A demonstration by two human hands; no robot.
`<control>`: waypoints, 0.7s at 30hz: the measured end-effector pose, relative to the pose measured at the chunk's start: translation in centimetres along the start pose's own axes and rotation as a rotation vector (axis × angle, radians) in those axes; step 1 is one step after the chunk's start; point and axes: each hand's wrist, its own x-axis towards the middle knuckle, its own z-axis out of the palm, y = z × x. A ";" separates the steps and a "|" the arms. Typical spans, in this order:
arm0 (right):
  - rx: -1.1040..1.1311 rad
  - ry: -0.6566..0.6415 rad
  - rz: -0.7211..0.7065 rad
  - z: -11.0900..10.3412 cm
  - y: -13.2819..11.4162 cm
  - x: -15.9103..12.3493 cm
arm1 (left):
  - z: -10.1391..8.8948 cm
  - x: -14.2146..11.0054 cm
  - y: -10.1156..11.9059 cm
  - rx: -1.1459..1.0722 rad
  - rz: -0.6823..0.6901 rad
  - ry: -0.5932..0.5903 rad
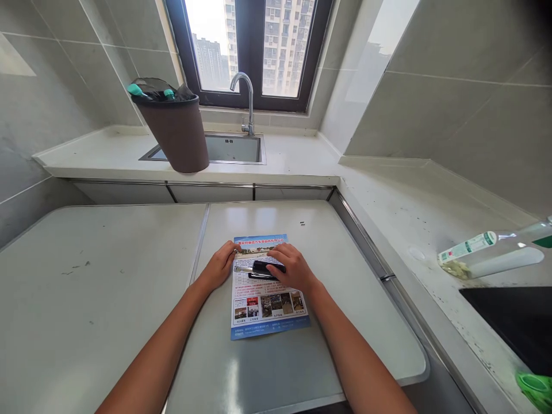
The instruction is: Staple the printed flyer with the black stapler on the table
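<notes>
A printed flyer point(271, 307) with blue borders and small photos lies on the light folding table point(366, 322). Across its upper half rests a black stapler point(264, 267), its silver end pointing left. My right hand point(294, 265) is closed around the stapler's right end, thumb on its near side and fingers reaching over the far side. At the flyer's left edge, my left hand point(221, 265) has its fingers drawn together, holding the paper near the top left corner. Two short staple strips point(302, 223) lie on the table beyond the flyer.
A brown bin point(176, 135) with a black liner stands on the counter before the sink point(233, 150) and faucet point(248, 103). On the right counter are a clear bottle point(491, 253) lying tilted, a black panel point(513, 322) and a green object point(535, 388).
</notes>
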 end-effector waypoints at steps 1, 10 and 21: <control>-0.009 -0.053 -0.010 0.0 -0.2 0.1 | -0.1 0.0 0.0 -0.004 -0.004 -0.008; -0.015 -0.226 0.001 0.9 -0.4 0.0 | -0.6 -0.2 0.5 -0.089 0.021 -0.078; -0.017 -0.168 -0.011 1.4 -0.1 -0.3 | -0.5 0.0 -0.1 -0.182 -0.065 0.028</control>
